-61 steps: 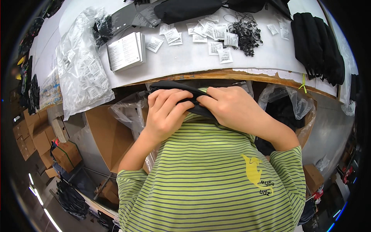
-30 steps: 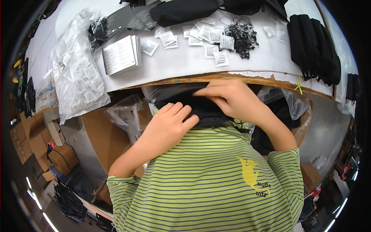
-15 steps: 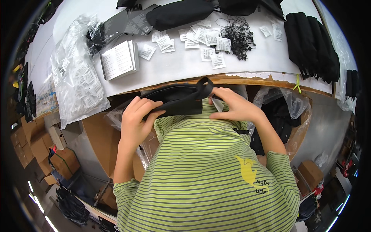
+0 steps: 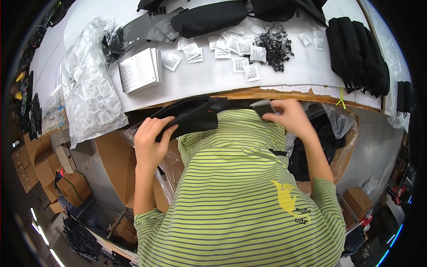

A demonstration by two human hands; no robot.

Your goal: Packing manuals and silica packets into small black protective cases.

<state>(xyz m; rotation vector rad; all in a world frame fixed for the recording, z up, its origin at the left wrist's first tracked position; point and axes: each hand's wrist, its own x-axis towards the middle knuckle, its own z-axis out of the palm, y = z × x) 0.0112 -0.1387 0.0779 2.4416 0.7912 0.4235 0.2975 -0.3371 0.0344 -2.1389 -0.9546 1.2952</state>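
My left hand (image 4: 152, 133) is closed on the edge of a black fabric bag (image 4: 193, 116), thumb on the near side and fingers over the top. The bag hangs just in front of the table edge, against the striped shirt. From its right end a black strap (image 4: 235, 105) runs across to my right hand (image 4: 290, 116). My right fingers, slightly blurred, pinch the strap's end, where a grey tag (image 4: 263, 107) shows. How much of the strap lies inside that grip is hidden.
On the white table (image 4: 191, 82) are a booklet stack (image 4: 141, 71), small white packets (image 4: 251, 72), tangled black cords (image 4: 275, 42) and black bags (image 4: 209, 20). Folded black pieces (image 4: 356, 55) lie at right, a plastic bag of packets (image 4: 91, 89) at left. Below stands an open carton (image 4: 113, 164).
My right hand has moved right, away from the bag, drawing the formerly looped strap out sideways. My left hand and the bag have shifted slightly left.
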